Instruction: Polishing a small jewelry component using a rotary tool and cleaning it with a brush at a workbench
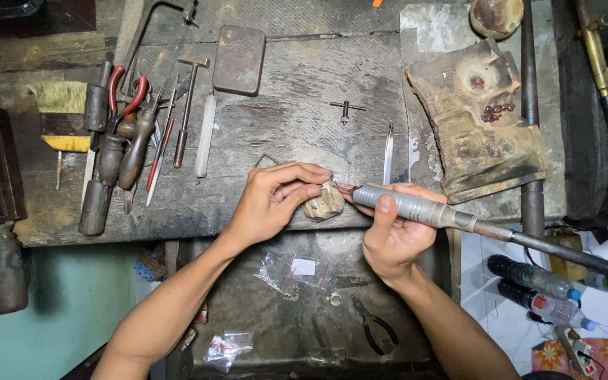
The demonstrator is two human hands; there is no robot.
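Observation:
My left hand (276, 200) pinches a small pale workpiece against a worn wooden bench peg (324, 204) at the bench's front edge. My right hand (392, 236) grips a grey rotary handpiece (413, 206) like a pen. Its thin tip points left and meets the piece between my left fingertips. A dark flexible shaft (571, 257) runs from the handpiece off to the right. The workpiece itself is mostly hidden by my fingers.
Files, pliers, a small hammer (188, 105) and a brush (58, 105) lie at the bench's left. A flat dark metal block (239, 60) and a scorched soldering pad (476, 116) sit further back. Below, a tray holds black pliers (374, 327) and small plastic bags (228, 345). Bottles (536, 281) stand at the right.

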